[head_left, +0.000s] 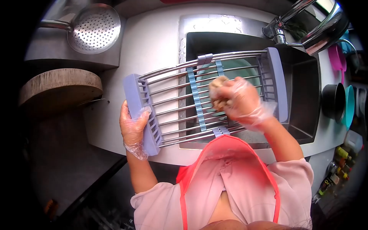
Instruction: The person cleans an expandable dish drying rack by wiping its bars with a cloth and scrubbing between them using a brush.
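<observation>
An extendable dish rack (pixel 196 97) with metal rods, lavender plastic ends and blue crosspieces lies slanted across the sink and counter. My left hand (pixel 133 128), in a clear plastic glove, is wrapped round the rack's left end, thumb on the inner side. Over the rods, right of the middle, my gloved right hand (pixel 243 99) is closed on a crumpled beige-brown cloth (pixel 218 104). Its fingers are slightly blurred, and whether the cloth touches the rods I cannot tell. Through the rods a pale green basin (pixel 239 66) shows in the sink.
Around the rack is a steel sink (pixel 303 97) with a chrome faucet (pixel 280 28). At left are a perforated skimmer (pixel 96 28) and a round wooden board (pixel 61 88). A black pot (pixel 332 101), a teal pan (pixel 349 107) and a pink ladle (pixel 337 57) stand right.
</observation>
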Available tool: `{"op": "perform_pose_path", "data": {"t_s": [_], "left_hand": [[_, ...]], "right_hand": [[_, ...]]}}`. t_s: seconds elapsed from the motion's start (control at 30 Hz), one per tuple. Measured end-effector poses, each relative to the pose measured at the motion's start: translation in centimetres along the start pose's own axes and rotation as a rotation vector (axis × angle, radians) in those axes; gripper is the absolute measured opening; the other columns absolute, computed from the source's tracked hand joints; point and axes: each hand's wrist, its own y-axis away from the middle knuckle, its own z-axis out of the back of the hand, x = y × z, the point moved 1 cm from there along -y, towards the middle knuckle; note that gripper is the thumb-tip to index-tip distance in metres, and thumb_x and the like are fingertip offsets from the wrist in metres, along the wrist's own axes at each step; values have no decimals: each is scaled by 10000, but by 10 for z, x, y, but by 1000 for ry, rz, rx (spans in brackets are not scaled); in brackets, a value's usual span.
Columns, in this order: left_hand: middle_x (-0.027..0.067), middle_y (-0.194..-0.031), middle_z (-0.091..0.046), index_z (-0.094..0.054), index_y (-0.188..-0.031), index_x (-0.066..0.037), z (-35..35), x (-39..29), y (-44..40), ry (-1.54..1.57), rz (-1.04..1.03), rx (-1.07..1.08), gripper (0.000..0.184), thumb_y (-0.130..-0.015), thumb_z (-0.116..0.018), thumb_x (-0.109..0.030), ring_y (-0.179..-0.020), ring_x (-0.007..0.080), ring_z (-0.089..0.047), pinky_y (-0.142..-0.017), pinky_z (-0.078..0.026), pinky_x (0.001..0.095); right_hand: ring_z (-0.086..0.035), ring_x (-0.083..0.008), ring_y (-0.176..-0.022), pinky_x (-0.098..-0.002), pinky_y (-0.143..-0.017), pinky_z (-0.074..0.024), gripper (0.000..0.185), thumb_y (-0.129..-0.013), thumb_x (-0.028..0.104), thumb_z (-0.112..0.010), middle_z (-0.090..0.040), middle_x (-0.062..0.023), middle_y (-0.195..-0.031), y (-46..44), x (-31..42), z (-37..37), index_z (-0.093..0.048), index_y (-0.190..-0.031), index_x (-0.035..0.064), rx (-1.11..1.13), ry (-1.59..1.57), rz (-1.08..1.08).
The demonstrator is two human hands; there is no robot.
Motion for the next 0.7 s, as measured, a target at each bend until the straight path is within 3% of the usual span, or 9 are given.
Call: {"op": "perform_pose_path", "data": {"t_s": [0.13,0.2,0.23,0.27,0.3,0.4,0.53,0.6,0.7], "left_hand": [[41,-1006,-561,-482,-1159,-9,-1,-2,-7,16,-10,4,479,-706,-631,39,-880,117,-538,-838,-431,258],[40,-1012,-558,-480,-1168,-6,3,-7,-8,-29,-15,37,486,-707,-627,42,-885,117,-535,-836,-428,252],[40,-1012,-558,-480,-1168,-6,5,-6,-9,-19,-17,35,486,-707,-627,42,-885,117,-535,-836,-428,252],[40,-1014,-557,-478,-1171,-3,5,-5,-9,-3,-10,30,488,-707,-624,43,-887,117,-535,-837,-427,252],[39,-1016,-555,-477,-1174,1,3,-3,-8,11,-5,26,491,-707,-622,44,-888,118,-534,-837,-427,252],[39,-1016,-552,-478,-1164,9,-2,2,-11,50,-38,18,478,-708,-620,44,-888,117,-534,-836,-426,250],[39,-960,-573,-494,-1129,-16,-5,-4,-12,-41,-96,11,449,-718,-668,-62,-827,108,-547,-781,-453,252],[39,-951,-579,-495,-1130,-16,-5,-4,-16,-60,-113,2,461,-711,-678,-73,-816,107,-550,-774,-456,252],[39,-955,-579,-499,-1130,-15,-3,-12,-17,-94,-90,40,450,-717,-672,-59,-815,107,-550,-771,-458,251]], "right_hand": [[-565,-285,-788,-368,-632,-486,122,-677,166,-617,-531,-68,-968,7,36,-49,-611,-795,137,199,61,286],[-580,-265,-771,-358,-627,-482,97,-664,124,-607,-548,-59,-935,5,12,-20,-609,-761,131,294,74,184],[-583,-289,-770,-379,-660,-485,248,-633,85,-652,-620,-66,-954,6,-1,0,-671,-847,210,332,1,60],[-592,-296,-741,-384,-670,-482,301,-605,45,-655,-640,-105,-835,4,-5,25,-685,-860,202,443,-15,-111],[-554,-258,-645,-345,-587,-472,160,-631,26,-606,-579,-108,-660,18,-30,26,-632,-770,102,339,203,-70],[-605,-250,-719,-356,-592,-475,144,-554,81,-699,-603,-68,-774,24,-82,15,-602,-659,99,516,285,-277],[-576,-302,-719,-394,-628,-476,137,-621,68,-619,-601,-76,-802,32,-2,24,-629,-748,122,129,29,0],[-545,-285,-809,-351,-692,-459,253,-603,12,-630,-607,-60,-762,23,11,-4,-670,-803,162,269,-214,-34],[-578,-285,-744,-334,-671,-467,314,-596,-20,-606,-611,-103,-757,28,-12,10,-702,-836,158,345,-29,-170]]}}
